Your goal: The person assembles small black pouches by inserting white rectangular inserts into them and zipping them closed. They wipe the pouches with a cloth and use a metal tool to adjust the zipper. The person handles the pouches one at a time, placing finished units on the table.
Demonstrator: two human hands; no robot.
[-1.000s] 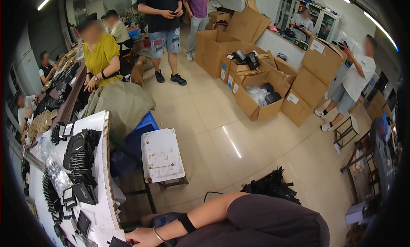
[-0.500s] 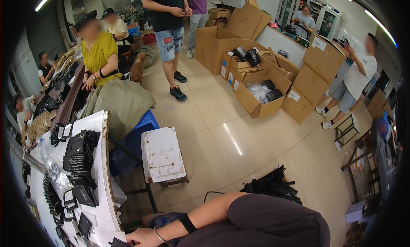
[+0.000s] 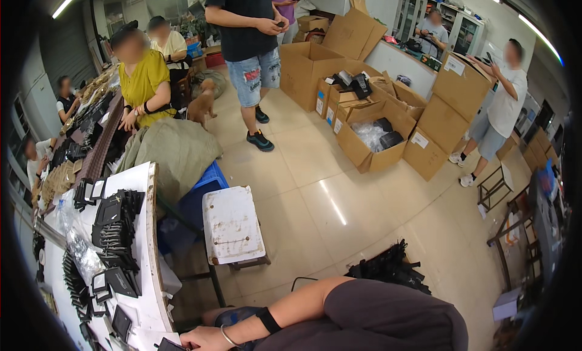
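Observation:
My right hand (image 3: 207, 337) is at the bottom edge, its arm reaching left from a dark sleeve, with a black band and a bangle at the wrist. The fingers close at the edge of a flat black wallet (image 3: 168, 345), partly cut off by the frame. White table (image 3: 145, 230) under it carries rows of stacked black wallets (image 3: 115, 230) and a few loose ones, one a black wallet (image 3: 121, 322) lying near my hand. Crumpled clear plastic (image 3: 82, 248) lies beside the stacks. My left hand is out of view.
Beside the table stand a worn white-topped stool (image 3: 233, 223) and a blue crate (image 3: 203, 190) under a grey-green cloth (image 3: 173, 151). Black straps (image 3: 388, 266) are piled on the floor. Open cartons (image 3: 370, 145), several people and a brown dog (image 3: 202, 105) are farther off.
The view has shifted slightly. The standing person in denim shorts has turned and stepped a little nearer; the dog's head has come up. My right hand stays at the wallet.

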